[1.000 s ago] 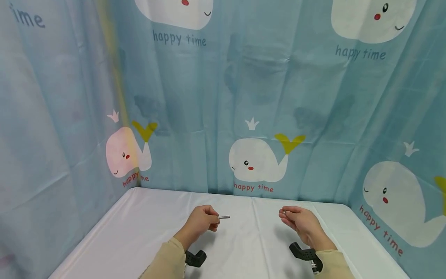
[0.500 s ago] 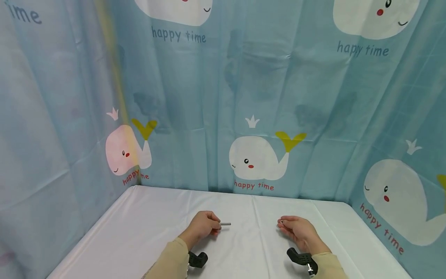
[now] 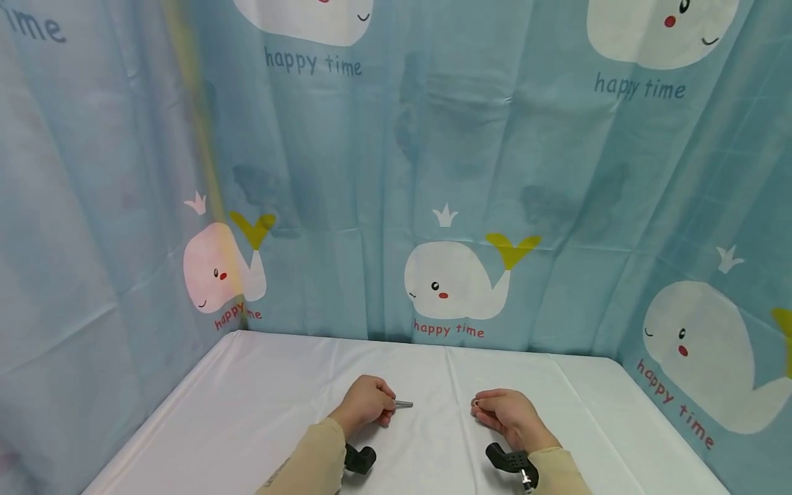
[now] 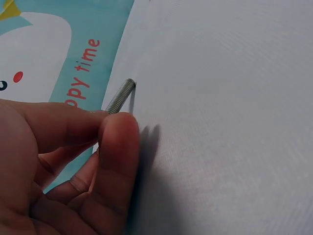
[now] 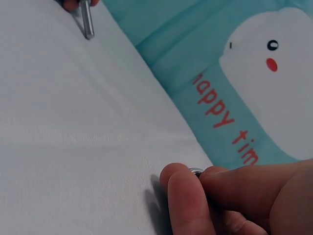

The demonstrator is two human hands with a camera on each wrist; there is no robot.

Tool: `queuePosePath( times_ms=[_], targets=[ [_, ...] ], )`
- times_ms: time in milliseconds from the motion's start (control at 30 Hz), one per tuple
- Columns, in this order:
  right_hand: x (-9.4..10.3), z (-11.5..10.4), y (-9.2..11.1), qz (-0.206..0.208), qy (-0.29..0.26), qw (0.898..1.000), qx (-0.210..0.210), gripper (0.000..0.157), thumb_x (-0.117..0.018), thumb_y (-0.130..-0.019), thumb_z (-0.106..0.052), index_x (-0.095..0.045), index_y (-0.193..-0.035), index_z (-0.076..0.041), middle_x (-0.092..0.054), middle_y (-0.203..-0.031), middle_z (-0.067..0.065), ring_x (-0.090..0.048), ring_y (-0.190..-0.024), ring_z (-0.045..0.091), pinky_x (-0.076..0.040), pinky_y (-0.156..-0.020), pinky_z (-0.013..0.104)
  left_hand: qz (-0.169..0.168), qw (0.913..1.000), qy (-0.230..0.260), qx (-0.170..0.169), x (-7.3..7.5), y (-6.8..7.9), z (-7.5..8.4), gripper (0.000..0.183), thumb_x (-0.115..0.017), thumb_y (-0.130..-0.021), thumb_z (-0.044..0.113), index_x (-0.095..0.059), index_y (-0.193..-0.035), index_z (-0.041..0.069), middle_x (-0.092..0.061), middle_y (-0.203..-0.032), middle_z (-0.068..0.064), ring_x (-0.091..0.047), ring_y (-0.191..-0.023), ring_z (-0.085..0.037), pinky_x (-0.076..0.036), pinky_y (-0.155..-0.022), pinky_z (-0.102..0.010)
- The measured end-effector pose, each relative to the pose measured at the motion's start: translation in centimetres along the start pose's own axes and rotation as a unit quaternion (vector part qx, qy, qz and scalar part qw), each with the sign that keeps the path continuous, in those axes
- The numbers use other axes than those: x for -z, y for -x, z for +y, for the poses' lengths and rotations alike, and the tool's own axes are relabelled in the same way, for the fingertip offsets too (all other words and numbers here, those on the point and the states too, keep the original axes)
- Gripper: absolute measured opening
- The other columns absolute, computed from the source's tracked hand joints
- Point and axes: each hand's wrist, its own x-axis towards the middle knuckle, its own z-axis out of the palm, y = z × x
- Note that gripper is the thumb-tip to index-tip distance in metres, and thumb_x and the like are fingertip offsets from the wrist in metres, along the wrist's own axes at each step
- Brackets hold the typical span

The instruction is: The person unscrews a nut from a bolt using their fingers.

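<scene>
Between thumb and index finger, my left hand (image 3: 366,401) pinches a bolt (image 3: 404,404). Its silver shank points right, toward the other hand, and fine threads show on the bolt (image 4: 122,94) in the left wrist view. The rear end of it is hidden in the fingers. My right hand (image 3: 510,414) faces it across a gap and pinches a small metal nut (image 3: 476,403) at the fingertips. In the right wrist view only the shiny rim of the nut (image 5: 196,171) peeks out between the thumb and fingers. Bolt and nut are apart, both held above the table.
A white cloth covers the table (image 3: 433,454). Behind and at both sides hangs a blue curtain (image 3: 383,206) printed with whales and lettering. Each wrist carries a black camera mount (image 3: 510,459) below the hand.
My right hand has moved left with the nut, and my left hand slightly right with the bolt, so the gap between them is narrower. Both hands sit lower in the view than a second ago.
</scene>
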Motion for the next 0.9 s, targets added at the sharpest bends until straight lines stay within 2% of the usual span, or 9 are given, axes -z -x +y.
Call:
queuePosePath(
  times_ms=[467,667,900],
  targets=[
    [-1.7,0.1,0.2,0.022,0.001,1.000,-0.007,0.028,-0.070,-0.088,0.004,-0.062,-0.114,0.012,-0.071,-0.087,0.013,-0.071,-0.077,0.020,-0.059,-0.069,0.031,0.006,0.9994,-0.027,0.019,-0.2,-0.1,0.6,0.011,-0.066,-0.082,-0.009,-0.063,-0.079,0.000,-0.065,-0.067,-0.014,-0.058,-0.047,-0.015,-0.056,-0.049,-0.030],
    [-2.2,0.0,0.3,0.045,0.032,0.998,-0.008,0.022,-0.068,-0.089,0.003,-0.064,-0.109,0.010,-0.070,-0.085,0.013,-0.070,-0.074,0.018,-0.059,-0.067,0.030,0.007,0.9991,-0.033,0.026,-0.1,-0.1,0.8,0.011,-0.066,-0.082,-0.009,-0.062,-0.078,0.000,-0.065,-0.066,-0.014,-0.058,-0.046,-0.015,-0.056,-0.048,-0.030],
    [-2.4,-0.1,0.3,0.039,0.057,0.998,0.012,0.018,-0.067,-0.089,0.003,-0.066,-0.105,0.011,-0.068,-0.086,0.014,-0.069,-0.071,0.016,-0.058,-0.066,0.029,0.003,0.9989,-0.041,0.024,-0.2,-0.3,0.7,0.010,-0.066,-0.083,-0.008,-0.062,-0.078,0.000,-0.064,-0.065,-0.014,-0.057,-0.045,-0.014,-0.055,-0.048,-0.030]
  ],
)
